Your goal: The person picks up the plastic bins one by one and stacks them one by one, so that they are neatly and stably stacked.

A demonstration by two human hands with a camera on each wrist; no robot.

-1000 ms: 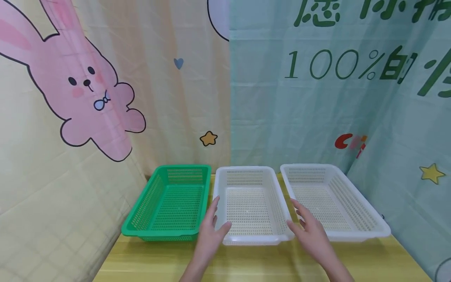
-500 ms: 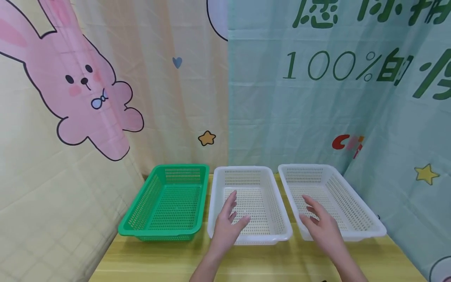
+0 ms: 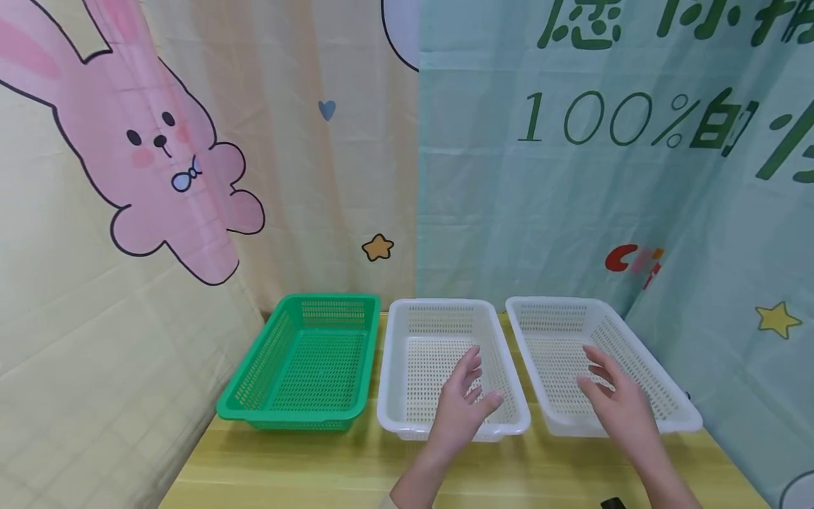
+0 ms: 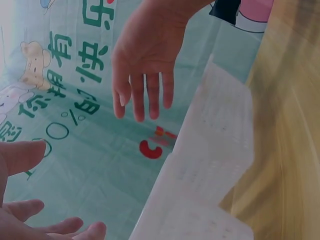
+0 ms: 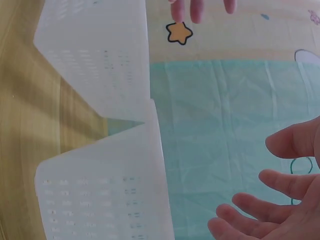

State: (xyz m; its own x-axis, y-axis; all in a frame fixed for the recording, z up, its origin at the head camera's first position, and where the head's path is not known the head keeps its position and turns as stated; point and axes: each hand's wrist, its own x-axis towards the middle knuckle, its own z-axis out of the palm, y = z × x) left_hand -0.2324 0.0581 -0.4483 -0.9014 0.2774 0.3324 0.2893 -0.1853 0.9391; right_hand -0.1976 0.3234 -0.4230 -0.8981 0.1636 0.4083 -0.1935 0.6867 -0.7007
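Observation:
In the head view, my left hand (image 3: 459, 406) hovers over the front right part of the middle white basket (image 3: 393, 353), fingers spread and holding nothing. My right hand (image 3: 620, 403) is over the front of the right white basket (image 3: 534, 382), its fingers loosely bent and nothing in them. The left wrist view shows the right hand (image 4: 150, 55) with fingers pointing down, above the level of the basket rims. In the right wrist view the right hand's fingers (image 5: 260, 210) are spread beside the white basket (image 5: 100, 185).
A green basket (image 3: 232, 410) stands at the left of the wooden table (image 3: 286, 466). Printed curtains (image 3: 318, 177) close in the back and sides behind the baskets. A small black object (image 3: 612, 503) shows at the table's front edge.
Both hands have moved to the right: the left from the gap beside the green basket to over the middle basket, the right from between the white baskets to over the right one.

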